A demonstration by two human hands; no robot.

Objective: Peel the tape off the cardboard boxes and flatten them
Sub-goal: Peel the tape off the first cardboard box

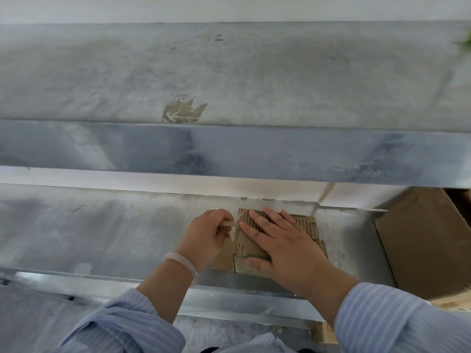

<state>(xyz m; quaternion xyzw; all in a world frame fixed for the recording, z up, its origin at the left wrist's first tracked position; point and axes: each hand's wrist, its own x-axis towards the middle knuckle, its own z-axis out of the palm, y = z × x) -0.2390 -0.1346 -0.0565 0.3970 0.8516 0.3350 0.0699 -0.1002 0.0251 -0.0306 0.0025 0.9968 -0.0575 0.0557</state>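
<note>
A small flattened cardboard box [307, 225] lies on the metal table [102, 233], its top layer torn so the corrugation shows. My right hand [277, 240] presses flat on it with fingers spread. At the box's left edge my left hand [206, 234] pinches a strip of tape [229, 223] that stretches from the cardboard. A pale bracelet sits on my left wrist.
A larger brown cardboard box [420, 240] stands at the right end of the table. A metal shelf [229, 154] hangs above the work surface, with a torn cardboard scrap [183, 112] stuck on the level above it. A metal rail [242, 294] runs along the table's front edge.
</note>
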